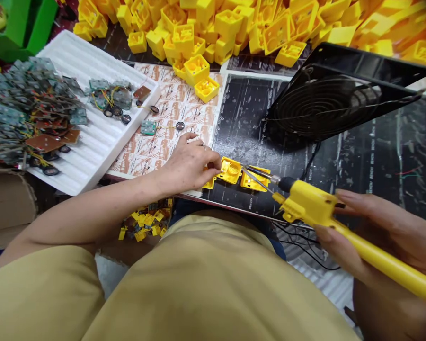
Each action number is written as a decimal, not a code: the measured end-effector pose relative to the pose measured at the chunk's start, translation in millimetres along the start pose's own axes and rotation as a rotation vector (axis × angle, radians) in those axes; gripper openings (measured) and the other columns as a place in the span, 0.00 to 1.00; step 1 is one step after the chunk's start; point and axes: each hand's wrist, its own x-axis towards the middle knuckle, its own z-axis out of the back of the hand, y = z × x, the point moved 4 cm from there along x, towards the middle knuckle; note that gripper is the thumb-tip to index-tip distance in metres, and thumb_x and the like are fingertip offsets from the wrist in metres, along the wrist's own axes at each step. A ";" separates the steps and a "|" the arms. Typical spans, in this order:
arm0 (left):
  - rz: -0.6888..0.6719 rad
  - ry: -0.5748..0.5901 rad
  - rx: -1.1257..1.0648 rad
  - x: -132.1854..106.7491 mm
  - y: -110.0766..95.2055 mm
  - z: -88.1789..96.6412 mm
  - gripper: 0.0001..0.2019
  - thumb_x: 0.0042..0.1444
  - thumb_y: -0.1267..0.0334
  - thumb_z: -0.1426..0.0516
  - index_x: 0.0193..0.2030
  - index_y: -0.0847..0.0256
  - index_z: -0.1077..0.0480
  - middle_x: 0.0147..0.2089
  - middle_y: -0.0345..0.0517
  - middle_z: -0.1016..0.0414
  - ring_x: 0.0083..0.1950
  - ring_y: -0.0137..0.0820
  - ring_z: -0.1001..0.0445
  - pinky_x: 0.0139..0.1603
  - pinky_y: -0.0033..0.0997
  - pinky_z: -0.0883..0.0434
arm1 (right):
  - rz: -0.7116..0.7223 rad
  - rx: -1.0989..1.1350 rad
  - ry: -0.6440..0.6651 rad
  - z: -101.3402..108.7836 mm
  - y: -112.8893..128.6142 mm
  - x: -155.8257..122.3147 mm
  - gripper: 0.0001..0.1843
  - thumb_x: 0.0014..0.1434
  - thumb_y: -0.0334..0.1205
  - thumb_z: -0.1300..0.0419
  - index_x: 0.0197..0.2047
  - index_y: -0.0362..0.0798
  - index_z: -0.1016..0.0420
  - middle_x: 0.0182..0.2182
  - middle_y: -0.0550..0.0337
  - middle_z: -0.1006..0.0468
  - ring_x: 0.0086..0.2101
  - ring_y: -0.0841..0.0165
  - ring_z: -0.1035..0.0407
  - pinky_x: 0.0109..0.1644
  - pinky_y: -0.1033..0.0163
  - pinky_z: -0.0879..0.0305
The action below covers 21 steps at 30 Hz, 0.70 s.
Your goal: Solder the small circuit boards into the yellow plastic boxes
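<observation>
My left hand (190,163) rests on the bench edge, its fingers pinched on a small yellow plastic housing (229,170). A second yellow housing (255,180) lies just to its right on the black mat (358,156). My right hand (369,227) is wrapped round the handle of a yellow soldering iron (315,206). The iron's metal tip (250,174) reaches left between the two housings, close to my left fingers.
A heap of yellow housings (234,28) fills the back. A black fan (315,106) leans at the right. A white tray (88,142) holds wired circuit boards (24,109). One small board (148,127) lies on printed paper. More yellow parts (145,222) lie below the bench edge.
</observation>
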 end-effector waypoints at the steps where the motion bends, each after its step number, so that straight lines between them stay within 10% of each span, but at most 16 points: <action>1: 0.009 0.004 -0.008 0.4 0.0 0.0 0.06 0.56 0.65 0.42 0.33 0.57 0.22 0.32 0.41 0.19 0.41 0.36 0.25 0.66 0.55 0.45 | 0.113 0.025 0.020 -4.7 2.4 2.2 0.33 0.58 0.46 0.32 0.65 0.65 0.34 0.42 0.56 0.18 0.27 0.63 0.24 0.21 0.59 0.28; 11: -0.011 -0.043 0.101 0.2 -4.8 0.5 0.08 0.57 0.63 0.43 0.34 0.58 0.21 0.34 0.44 0.19 0.42 0.38 0.26 0.59 0.49 0.38 | 0.380 0.209 0.152 -24.8 9.2 5.0 0.35 0.60 0.35 0.34 0.67 0.57 0.39 0.31 0.64 0.21 0.32 0.67 0.23 0.34 0.63 0.23; 21: -0.046 -0.078 0.157 -1.7 -5.2 -2.6 0.12 0.58 0.61 0.46 0.33 0.61 0.22 0.35 0.50 0.20 0.43 0.42 0.26 0.55 0.52 0.36 | 0.495 0.101 0.139 -28.2 18.3 12.2 0.14 0.53 0.35 0.29 0.40 0.52 0.28 0.32 0.63 0.19 0.31 0.69 0.23 0.34 0.66 0.21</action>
